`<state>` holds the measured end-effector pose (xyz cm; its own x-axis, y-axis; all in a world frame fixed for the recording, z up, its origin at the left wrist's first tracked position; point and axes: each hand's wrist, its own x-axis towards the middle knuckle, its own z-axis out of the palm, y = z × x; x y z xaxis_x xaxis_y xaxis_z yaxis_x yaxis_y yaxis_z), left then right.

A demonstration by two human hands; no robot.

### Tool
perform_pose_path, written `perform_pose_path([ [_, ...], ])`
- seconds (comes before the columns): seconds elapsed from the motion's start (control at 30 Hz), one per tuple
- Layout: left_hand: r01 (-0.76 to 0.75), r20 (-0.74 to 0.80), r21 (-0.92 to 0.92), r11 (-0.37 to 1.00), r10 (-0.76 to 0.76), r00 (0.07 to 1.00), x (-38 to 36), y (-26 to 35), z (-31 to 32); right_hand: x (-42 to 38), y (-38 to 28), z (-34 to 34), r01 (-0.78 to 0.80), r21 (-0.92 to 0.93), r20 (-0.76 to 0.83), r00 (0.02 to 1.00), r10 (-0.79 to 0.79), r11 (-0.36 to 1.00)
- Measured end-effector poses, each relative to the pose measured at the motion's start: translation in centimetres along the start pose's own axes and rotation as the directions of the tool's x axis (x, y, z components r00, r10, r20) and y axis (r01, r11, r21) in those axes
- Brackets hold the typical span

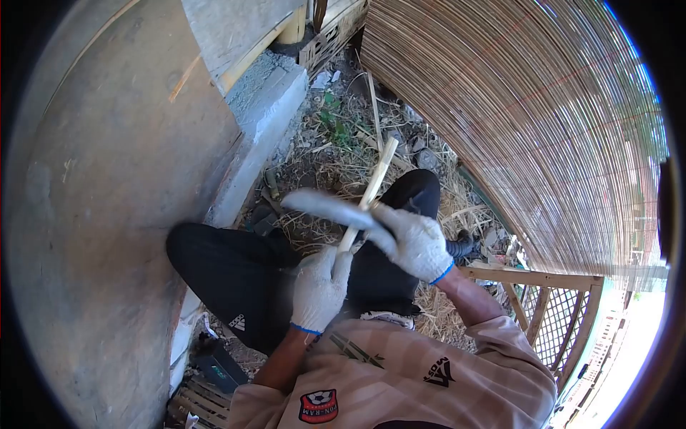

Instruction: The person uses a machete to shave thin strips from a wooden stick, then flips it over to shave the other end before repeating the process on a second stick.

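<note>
My left hand (319, 292), in a white knit glove with a blue cuff, is closed round the lower end of a pale strip of split bamboo or wood (380, 171). The strip slants up and away between my knees. My right hand (420, 247), gloved the same way, grips a knife whose handle is mostly hidden in the fist. Its broad blade (325, 206) is smeared by motion and points left. It crosses the strip a little above my left hand, overlapping it in this view.
Straw-like shavings and rubble cover the ground (314, 171) around my bent legs. To the left stand a large worn board (121, 214) and a concrete ledge (264, 129). A slatted bamboo screen (514, 121) rises on the right, above a wooden lattice frame (550, 314).
</note>
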<state>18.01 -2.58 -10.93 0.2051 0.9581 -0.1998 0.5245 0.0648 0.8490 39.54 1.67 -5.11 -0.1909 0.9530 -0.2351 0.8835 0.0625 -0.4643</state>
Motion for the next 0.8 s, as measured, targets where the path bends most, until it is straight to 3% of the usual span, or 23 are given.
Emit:
perform_pose_path([
  [0.07, 0.012, 0.007, -0.009, 1.0, -0.012, 1.0, -1.1, -0.2, 0.3, 1.3, 2.6, -0.1, -0.055, 0.018, -0.262, 0.963, 0.058, 0.998],
  [0.1, 0.023, 0.019, -0.02, 1.0, -0.023, 1.0, -1.7, -0.2, 0.6, 2.5, 4.7, -0.5, -0.153, 0.052, -0.329, 0.93, 0.161, 0.987],
  [0.13, 0.139, 0.116, -0.018, 0.99, -0.136, 0.984, -2.3, 0.2, 0.4, 3.5, 6.3, -1.3, -0.243, 0.21, -0.377, 0.873, 0.308, 0.947],
  [0.17, 0.132, 0.12, -0.019, 0.991, -0.129, 0.984, -2.5, 0.5, 0.2, 4.0, 8.1, -2.0, -0.234, 0.302, -0.402, 0.848, 0.346, 0.924],
  [0.23, 0.172, 0.156, -0.037, 0.984, -0.164, 0.974, -2.7, 0.8, 0.1, 3.3, 8.7, -3.2, -0.21, 0.259, -0.464, 0.829, 0.312, 0.943],
  [0.27, 0.181, 0.156, -0.04, 0.983, -0.173, 0.972, -2.8, 0.6, 0.2, 2.6, 7.9, -3.2, -0.211, 0.256, -0.456, 0.834, 0.311, 0.943],
  [0.33, 0.007, 0.008, -0.057, 0.998, -0.006, 1.0, -1.7, 0.0, 0.6, 0.8, 5.7, -2.7, -0.229, 0.314, -0.316, 0.89, 0.329, 0.921],
  [0.37, 0.002, 0.011, -0.059, 0.998, -0.001, 1.0, -1.3, 0.0, 0.6, 0.0, 4.9, -1.9, -0.097, 0.3, -0.317, 0.928, 0.195, 0.949],
  [0.4, 0.059, 0.046, -0.057, 0.997, -0.057, 0.997, -1.1, 0.1, 0.3, -0.9, 3.7, -1.1, -0.137, 0.373, -0.207, 0.952, 0.227, 0.917],
  [0.5, 0.176, 0.129, -0.038, 0.984, -0.169, 0.977, -0.5, 0.3, -0.5, -2.4, 1.1, 1.2, -0.035, 0.265, -0.081, 0.995, 0.059, 0.964],
  [0.57, 0.012, 0.065, -0.169, 0.985, -0.001, 0.998, -0.3, -1.2, 0.2, -3.0, 0.0, 2.4, 0.037, 0.253, -0.016, 0.999, -0.034, 0.967],
  [0.77, 0.098, 0.167, -0.349, 0.932, -0.041, 0.985, -0.2, -1.4, -0.2, -2.8, 0.3, 2.8, 0.083, 0.145, -0.026, 0.996, -0.08, 0.986],
  [0.8, 0.093, 0.161, -0.353, 0.931, -0.038, 0.986, -0.4, -1.0, -0.4, -2.3, 0.9, 2.6, 0.085, 0.136, -0.14, 0.988, -0.065, 0.987],
])
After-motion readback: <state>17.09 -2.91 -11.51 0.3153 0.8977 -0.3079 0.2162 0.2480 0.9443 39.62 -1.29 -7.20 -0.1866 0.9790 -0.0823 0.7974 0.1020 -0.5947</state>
